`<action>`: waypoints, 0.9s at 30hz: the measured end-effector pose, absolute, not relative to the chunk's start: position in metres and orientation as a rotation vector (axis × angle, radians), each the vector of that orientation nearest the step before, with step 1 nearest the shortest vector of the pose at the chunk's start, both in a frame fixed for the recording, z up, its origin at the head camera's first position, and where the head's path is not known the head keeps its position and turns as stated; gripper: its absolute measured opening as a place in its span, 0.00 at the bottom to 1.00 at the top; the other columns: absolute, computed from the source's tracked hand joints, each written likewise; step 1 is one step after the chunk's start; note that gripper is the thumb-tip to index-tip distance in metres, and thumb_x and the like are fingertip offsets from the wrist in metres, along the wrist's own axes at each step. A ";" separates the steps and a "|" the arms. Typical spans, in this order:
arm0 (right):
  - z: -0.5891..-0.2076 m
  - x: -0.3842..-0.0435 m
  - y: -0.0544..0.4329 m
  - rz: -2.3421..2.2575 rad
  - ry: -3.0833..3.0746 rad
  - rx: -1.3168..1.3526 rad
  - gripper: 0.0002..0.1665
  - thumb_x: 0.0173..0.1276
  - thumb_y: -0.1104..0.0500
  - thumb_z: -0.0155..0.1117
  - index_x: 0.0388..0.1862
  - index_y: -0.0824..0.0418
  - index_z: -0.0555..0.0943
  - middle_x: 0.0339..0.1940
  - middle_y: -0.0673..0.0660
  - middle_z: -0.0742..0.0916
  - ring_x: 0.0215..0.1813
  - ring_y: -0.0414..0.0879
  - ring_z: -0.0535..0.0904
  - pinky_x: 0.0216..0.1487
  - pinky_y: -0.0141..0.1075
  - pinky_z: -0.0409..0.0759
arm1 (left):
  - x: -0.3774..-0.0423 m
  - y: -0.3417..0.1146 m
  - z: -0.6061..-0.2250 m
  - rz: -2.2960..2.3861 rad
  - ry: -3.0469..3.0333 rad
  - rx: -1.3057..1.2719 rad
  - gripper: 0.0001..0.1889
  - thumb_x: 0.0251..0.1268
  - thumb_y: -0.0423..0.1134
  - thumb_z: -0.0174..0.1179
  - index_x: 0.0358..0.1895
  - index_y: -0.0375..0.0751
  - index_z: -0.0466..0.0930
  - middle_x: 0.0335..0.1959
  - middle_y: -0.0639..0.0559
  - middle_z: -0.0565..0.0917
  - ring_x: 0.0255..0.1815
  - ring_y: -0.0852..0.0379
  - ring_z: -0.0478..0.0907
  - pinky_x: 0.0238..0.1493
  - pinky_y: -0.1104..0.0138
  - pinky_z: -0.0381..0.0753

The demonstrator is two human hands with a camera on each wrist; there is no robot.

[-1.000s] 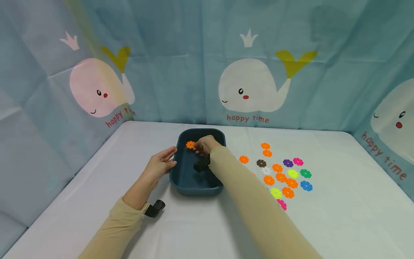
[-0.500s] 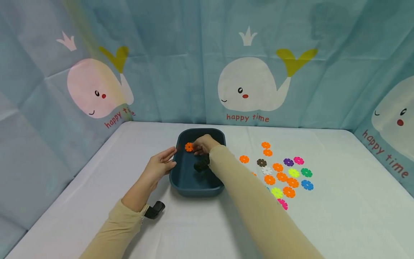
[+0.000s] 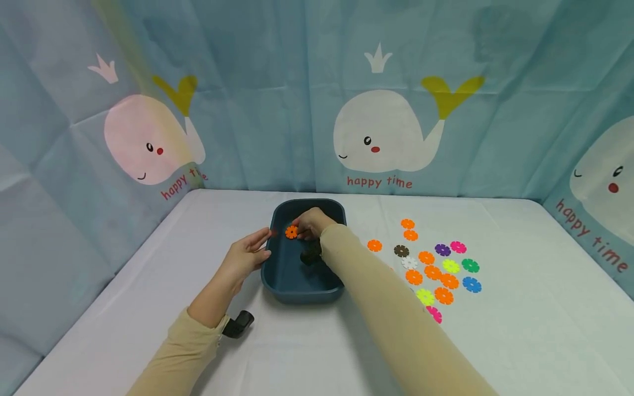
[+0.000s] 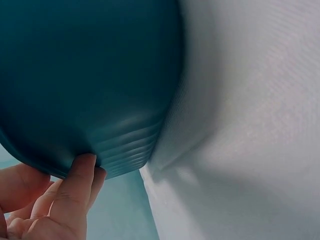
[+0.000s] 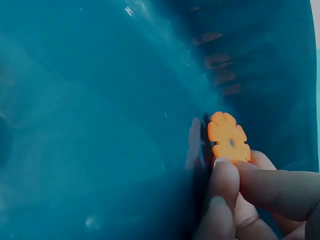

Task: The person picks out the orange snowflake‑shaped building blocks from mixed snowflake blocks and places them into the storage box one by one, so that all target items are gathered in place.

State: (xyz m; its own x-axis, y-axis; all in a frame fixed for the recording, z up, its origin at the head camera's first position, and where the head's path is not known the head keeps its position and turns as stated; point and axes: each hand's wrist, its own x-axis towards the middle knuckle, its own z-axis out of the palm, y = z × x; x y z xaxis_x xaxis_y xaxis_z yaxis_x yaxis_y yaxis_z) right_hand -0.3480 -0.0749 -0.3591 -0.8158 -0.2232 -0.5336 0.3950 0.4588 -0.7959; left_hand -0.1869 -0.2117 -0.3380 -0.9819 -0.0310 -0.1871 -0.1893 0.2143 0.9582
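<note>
My right hand (image 3: 313, 221) reaches into a dark blue rectangular tub (image 3: 302, 297). Between thumb and fingertips it pinches an orange notched disc, a snowflake building piece (image 5: 230, 137), close to the tub's inner wall in the right wrist view. Part of the piece's lower edge is covered by the fingertips. My left hand (image 3: 245, 254) is at the tub's left side with fingers extended. In the left wrist view its fingertips (image 4: 82, 167) touch the tub's wall near the rim, beside shallow ridges.
Several notched discs lie scattered on the white cloth right of the tub, among them a blue one (image 3: 472, 284), a green one (image 3: 470, 265) and a brown one (image 3: 401, 251). A whale-print curtain (image 3: 277, 110) hangs behind the table. Black wrist cameras (image 3: 239, 324) sit at both cuffs.
In the right hand, the orange piece has turned a little and dipped slightly lower inside the tub. The left hand stays at the tub's side.
</note>
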 end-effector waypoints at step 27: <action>-0.321 -0.331 -0.054 -1.357 2.075 -0.057 0.18 0.69 0.72 0.58 0.58 0.68 0.80 0.38 0.61 0.85 0.30 0.46 0.80 0.41 0.38 0.84 | -0.186 -0.209 -0.338 1.886 2.355 -0.236 0.30 0.74 0.27 0.48 0.77 0.39 0.53 0.76 0.44 0.57 0.72 0.44 0.60 0.67 0.50 0.65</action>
